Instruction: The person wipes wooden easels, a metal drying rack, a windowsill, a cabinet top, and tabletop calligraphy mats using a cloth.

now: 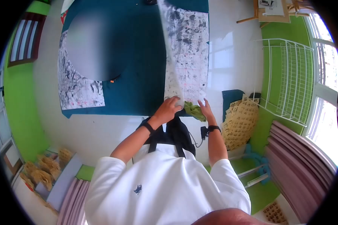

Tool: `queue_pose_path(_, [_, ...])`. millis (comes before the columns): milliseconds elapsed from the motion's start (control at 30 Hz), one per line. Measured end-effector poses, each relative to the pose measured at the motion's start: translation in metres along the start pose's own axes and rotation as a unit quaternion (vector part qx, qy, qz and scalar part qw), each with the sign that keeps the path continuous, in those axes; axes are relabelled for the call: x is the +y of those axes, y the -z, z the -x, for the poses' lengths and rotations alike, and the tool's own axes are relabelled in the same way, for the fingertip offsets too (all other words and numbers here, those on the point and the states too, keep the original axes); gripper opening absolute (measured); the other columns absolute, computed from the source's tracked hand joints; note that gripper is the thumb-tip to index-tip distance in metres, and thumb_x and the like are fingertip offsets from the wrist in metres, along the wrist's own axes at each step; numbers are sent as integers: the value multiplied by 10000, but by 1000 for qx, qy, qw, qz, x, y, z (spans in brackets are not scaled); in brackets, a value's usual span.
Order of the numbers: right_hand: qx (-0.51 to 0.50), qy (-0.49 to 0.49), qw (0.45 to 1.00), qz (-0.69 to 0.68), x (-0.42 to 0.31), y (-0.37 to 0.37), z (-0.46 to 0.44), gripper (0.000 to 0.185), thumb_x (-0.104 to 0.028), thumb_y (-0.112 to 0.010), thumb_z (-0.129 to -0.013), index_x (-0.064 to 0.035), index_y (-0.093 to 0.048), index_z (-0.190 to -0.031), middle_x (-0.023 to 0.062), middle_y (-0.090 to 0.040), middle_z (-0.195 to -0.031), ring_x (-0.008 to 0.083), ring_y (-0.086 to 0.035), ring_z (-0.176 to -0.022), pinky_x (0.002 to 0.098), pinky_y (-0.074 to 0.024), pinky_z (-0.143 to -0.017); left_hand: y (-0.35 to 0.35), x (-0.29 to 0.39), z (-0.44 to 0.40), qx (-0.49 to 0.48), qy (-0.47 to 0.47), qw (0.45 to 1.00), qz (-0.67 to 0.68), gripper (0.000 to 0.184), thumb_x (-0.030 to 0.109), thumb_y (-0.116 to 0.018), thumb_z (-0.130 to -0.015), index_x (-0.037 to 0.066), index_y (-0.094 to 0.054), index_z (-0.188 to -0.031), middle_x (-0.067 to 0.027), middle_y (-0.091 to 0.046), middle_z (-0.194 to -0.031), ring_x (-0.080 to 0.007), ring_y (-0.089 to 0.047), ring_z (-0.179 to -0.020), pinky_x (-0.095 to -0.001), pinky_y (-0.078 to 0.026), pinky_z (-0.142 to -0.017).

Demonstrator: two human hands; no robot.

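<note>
My left hand [170,109] is at the near left corner of a long ink-marked paper sheet [189,56], its fingers curled around the paper edge. The sheet's left side looks raised and curved above the dark teal mat [146,71]. A crumpled green cloth [194,111] lies at the sheet's near end, between my two hands. Against the cloth's right side rests my right hand [207,111], fingers stretched and apart. Part of the cloth is hidden by that hand.
Another ink-covered sheet [79,92] lies on the mat's left, partly behind a pale blurred round patch. Small orange items [112,81] sit beside it. Yellow sheets with writing [241,123] lie at right, near a white wire rack [294,82]. A wooden easel [273,13] stands far right.
</note>
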State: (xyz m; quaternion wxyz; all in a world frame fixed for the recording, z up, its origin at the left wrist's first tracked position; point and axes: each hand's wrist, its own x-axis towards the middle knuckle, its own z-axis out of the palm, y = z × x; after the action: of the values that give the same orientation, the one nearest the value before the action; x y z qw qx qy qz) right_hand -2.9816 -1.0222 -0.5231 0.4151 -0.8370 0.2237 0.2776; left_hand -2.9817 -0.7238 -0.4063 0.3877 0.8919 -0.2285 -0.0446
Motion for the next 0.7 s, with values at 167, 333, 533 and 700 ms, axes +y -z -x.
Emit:
queue_pose_path(167, [-48,15,967,-250,-131,34,38,668,-515,-543,-922,-25,-469,-1369,238,-548,-1305,318,-568,-1145,369,-434,-972,-53,25,-9,-139,-25,990,19,277,28,-563,-766,88,-642,-1024,-140,-552,-1227,-325,-509,-1163,-427,-429,-968])
queue_pose_path(333, [1,141,979,144,-160,48,25,584,-496,-574,-893,-64,-547,-1285,255,-659,-1049,386,-631,-1006,399,-477,-893,-78,33,-8,-192,-80,978,22,276,57,-560,-786,94,-619,-1054,-114,-579,-1170,-311,-551,-1091,-419,-464,-905])
queue_pose_path(533, [-18,214,977,15,-147,56,-1,520,-408,-417,-991,23,-546,-1252,243,-577,-1256,340,-538,-1185,353,-388,-1013,-75,8,9,-243,-72,967,3,345,71,-566,-760,88,-562,-1105,-99,-640,-1035,-304,-620,-964,-407,-515,-802])
queue_pose_path(700, [-37,68,977,-198,-133,51,-5,733,-529,-352,-1002,101,-409,-1373,191,-478,-1393,268,-447,-1277,326,-322,-1071,-77,5,15,-252,-39,967,1,308,81,-568,-770,88,-561,-1078,-93,-627,-1048,-309,-610,-975,-411,-517,-799])
